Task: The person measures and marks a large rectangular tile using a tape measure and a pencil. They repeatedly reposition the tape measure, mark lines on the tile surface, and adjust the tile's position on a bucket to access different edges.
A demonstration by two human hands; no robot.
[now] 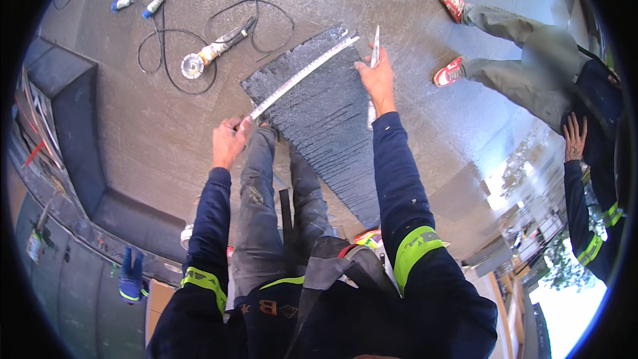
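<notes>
A white measuring tape [299,83] lies stretched slantwise across a dark slab [325,126] with a rough, streaked face. My left hand [229,141] is closed on the tape's near end at the slab's left edge. Past the slab's right edge, my right hand [377,80] grips a long, narrow, pale pointed tool [376,43]. Its tip points away from me and its other end shows below my wrist; I cannot make out its exact kind. The tape's far end lies close to my right fingers, near the slab's far right corner.
An angle grinder [212,51] with a pale disc rests on the floor at the far left, amid looped black cable [161,40] and blue plugs [151,7]. Another person [512,73] in red shoes stands at the right. A dark ledge [86,139] runs along the left.
</notes>
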